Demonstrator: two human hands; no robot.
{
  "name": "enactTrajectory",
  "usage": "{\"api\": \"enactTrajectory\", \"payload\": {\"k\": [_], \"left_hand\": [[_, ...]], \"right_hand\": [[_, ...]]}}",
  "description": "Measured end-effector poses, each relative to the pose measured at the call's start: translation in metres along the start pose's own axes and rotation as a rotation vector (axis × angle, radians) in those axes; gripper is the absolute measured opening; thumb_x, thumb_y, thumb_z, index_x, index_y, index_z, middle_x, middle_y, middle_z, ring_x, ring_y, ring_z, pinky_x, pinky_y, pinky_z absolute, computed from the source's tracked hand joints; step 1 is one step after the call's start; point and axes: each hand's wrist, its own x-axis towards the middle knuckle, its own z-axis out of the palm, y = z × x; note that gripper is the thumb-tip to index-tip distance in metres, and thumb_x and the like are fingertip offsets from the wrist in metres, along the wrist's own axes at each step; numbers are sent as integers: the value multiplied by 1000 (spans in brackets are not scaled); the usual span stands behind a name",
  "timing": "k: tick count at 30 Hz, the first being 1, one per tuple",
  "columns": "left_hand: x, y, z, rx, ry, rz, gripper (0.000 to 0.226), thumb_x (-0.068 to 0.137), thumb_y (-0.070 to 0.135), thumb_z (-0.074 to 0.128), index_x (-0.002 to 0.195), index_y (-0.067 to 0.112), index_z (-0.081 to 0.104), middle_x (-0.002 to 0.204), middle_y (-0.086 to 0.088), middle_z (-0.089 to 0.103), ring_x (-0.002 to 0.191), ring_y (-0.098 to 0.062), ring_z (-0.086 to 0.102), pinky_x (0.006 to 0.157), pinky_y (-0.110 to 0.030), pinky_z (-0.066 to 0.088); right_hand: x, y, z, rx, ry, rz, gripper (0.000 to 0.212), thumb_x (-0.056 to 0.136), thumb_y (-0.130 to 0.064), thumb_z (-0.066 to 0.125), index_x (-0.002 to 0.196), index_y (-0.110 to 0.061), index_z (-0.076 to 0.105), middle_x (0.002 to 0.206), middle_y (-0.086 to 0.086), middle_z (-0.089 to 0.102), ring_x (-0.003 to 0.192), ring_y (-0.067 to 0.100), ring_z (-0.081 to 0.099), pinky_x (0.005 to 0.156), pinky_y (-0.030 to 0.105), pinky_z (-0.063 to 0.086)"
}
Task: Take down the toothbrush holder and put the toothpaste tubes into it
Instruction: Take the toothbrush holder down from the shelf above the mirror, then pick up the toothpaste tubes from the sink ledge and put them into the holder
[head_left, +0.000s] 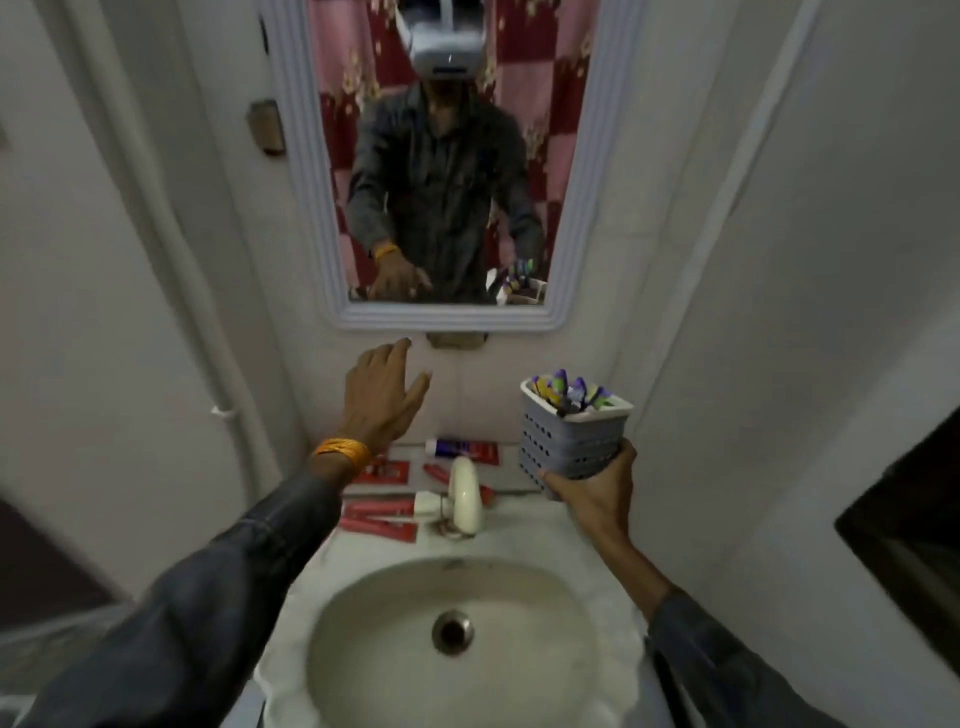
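The toothbrush holder (571, 436) is a grey perforated plastic basket with several coloured toothbrushes standing in it. My right hand (597, 491) grips it from below and holds it upright above the right back corner of the sink. Several red toothpaste tubes (382, 519) lie flat on the sink ledge left of the tap, and one tube with a purple end (462, 448) lies against the wall. My left hand (384, 395) hovers above those tubes, just under the mirror, fingers spread and empty.
A white tap (464, 496) stands at the middle of the ledge among the tubes. The white sink (597, 571) lies below, its drain in the middle. A framed mirror (311, 182) hangs on the wall above, a pipe (223, 410) runs down at left.
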Motion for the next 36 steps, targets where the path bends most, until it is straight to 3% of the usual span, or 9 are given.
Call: {"api": "enactTrajectory", "payload": {"k": [8,11,15,18,23,27,30,32,36], "left_hand": [[-66,-50,68,32,-312,-137,51,94,36,54,138,11,47,128,-17,62,111,-35,61,91,-42,52],[-83,-72,82,49,-387,-190,54,92,33,58,141,13,45,133,-15,60,117,-35,59,94,-44,51],[-89,-96,88,66,-401,-262,52,92,29,60,139,12,47,131,-16,61,118,-35,57,94,-43,50],[-82,-110,90,103,-410,-274,49,90,26,60,136,12,50,127,-15,63,115,-36,58,93,-44,51],[-51,-139,100,158,-399,-247,35,86,15,59,120,8,61,117,-16,69,106,-36,64,87,-41,54],[-27,-170,115,177,-497,-323,41,93,20,49,133,13,52,132,-17,60,117,-38,60,97,-47,52],[-23,-187,127,253,-547,-307,45,96,26,47,140,16,44,145,-14,49,130,-37,50,107,-50,44],[-20,-191,131,298,-533,-264,41,97,24,48,137,14,49,143,-15,51,130,-37,49,109,-50,42],[-18,-199,141,160,-629,-298,51,96,34,51,145,20,42,153,-11,41,140,-33,39,117,-50,31]], "right_hand": [[-30,97,25,-74,-51,145,113,49,-12,102,140,-7,35,128,3,55,113,23,59,90,33,49],[-32,114,32,-69,-18,134,113,49,-10,102,140,-7,34,130,5,54,114,24,58,94,40,53],[-25,107,46,33,1,68,117,47,-6,102,143,-6,35,139,6,52,117,10,59,94,7,44],[-22,100,55,72,8,26,109,47,-8,103,136,-8,40,135,5,57,113,-7,60,92,8,47],[-24,103,58,67,7,23,109,49,-3,101,137,-4,36,138,11,55,107,-11,59,92,2,44],[-28,107,56,63,11,44,112,48,1,100,138,-1,34,137,12,55,104,-22,57,88,0,45],[-32,108,58,43,22,75,117,41,-25,99,138,-7,35,136,6,56,112,7,63,92,10,50],[-33,113,60,27,51,73,112,46,-9,101,137,-11,35,137,9,56,117,18,63,92,9,50],[-33,118,65,44,62,72,106,53,10,95,136,-15,35,140,13,56,108,-13,62,91,5,49]]}}
